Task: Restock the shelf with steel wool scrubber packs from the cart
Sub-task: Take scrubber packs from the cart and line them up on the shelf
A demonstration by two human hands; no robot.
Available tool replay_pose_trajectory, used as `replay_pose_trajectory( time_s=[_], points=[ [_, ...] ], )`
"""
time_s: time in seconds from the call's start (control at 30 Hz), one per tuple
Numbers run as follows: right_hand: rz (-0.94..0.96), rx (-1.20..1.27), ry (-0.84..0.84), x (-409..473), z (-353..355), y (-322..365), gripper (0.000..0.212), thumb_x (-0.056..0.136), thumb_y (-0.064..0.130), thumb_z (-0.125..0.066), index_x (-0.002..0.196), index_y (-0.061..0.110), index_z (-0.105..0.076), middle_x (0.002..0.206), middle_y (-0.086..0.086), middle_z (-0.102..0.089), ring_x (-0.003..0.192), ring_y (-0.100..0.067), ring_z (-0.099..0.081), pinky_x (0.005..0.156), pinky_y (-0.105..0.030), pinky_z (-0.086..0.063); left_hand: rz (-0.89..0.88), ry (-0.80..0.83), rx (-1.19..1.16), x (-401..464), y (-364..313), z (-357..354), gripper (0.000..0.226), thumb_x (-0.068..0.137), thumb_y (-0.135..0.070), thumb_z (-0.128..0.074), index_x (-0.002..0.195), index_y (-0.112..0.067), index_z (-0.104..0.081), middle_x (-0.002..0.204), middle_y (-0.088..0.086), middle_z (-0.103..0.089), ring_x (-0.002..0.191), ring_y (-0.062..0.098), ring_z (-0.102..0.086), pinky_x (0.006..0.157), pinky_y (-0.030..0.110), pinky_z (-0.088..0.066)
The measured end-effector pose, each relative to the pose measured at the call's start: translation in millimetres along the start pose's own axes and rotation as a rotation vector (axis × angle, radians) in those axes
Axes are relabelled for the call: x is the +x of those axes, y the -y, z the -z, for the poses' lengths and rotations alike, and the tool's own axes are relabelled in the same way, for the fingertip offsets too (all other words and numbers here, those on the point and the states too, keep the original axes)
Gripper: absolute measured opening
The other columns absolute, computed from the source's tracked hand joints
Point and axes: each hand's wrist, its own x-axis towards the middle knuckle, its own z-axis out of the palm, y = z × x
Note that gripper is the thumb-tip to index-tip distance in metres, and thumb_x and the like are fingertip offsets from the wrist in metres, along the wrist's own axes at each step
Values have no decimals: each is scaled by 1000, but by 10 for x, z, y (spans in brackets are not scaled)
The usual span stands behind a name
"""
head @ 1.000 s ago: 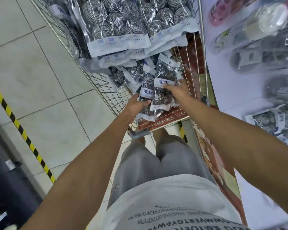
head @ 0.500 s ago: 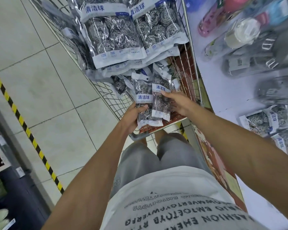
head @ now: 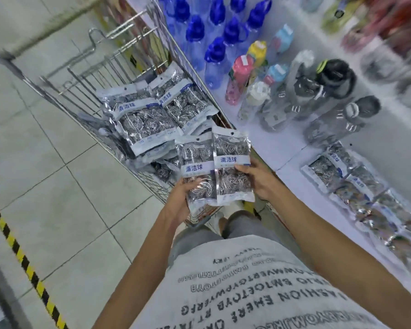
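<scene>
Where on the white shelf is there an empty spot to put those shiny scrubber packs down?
The bare white shelf lies between the grey bottles and the scrubber packs already lying there, near the right hand. Farther back, blue bottles and colourful bottles crowd it.

We see bare white shelf [head: 292, 148] between the grey bottles [head: 323, 110] and the scrubber packs lying there [head: 337, 172]; the cart's wire side [head: 199, 74] borders it on the left

Blue bottles [head: 214, 32] standing in rows; coloured drink bottles [head: 249, 72] beside them; yellow-black floor stripe [head: 17, 250]
</scene>
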Motion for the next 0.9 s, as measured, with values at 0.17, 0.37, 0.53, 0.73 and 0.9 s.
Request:
replay_pose_trajectory(
  time_s=[0.17,0.37,0.53,0.73,0.9],
  points=[
    [161,159,-155,-584,274,-193,71,72,4,-85,136,1,-54,108,-10,-79,93,-23,-78,75,-38,-63,21,58,111,-193,-27,-308,104,63,-19,-89,154,-12,-40,150,23,-52,139,43,-49,109,64,-46],
    [200,329,-295,-1263,838,-611,75,67,16,-90,132,8,-55,123,-19,-73,108,-37,-73,95,-72,-51,-13,92,413,-343,220,-836,44,85,-9,-70,127,-10,-61,122,15,-68,100,27,-60,94,50,-51],
    [219,517,-451,-1780,1432,-980,70,86,15,-83,146,10,-47,132,-18,-65,101,-31,-73,59,-43,-61,-15,132,549,-497,550,-1349,54,75,-14,-78,127,-12,-62,113,12,-71,98,31,-64,100,64,-52],
    [271,677,-601,-2467,2251,-1554,63,88,17,-81,142,4,-52,126,-17,-70,107,-31,-68,75,-46,-57,14,282,625,-741,1266,-2122,55,85,-10,-80,136,-16,-61,125,9,-72,125,38,-62,109,63,-45],
    [294,707,-658,-3099,3040,-2121,70,78,25,-87,138,5,-57,129,-16,-66,114,-31,-62,99,-55,-52,133,318,638,-1002,2130,-2765,29,86,-1,-77,103,-22,-65,72,1,-77,64,21,-77,63,47,-65]
  ],
)
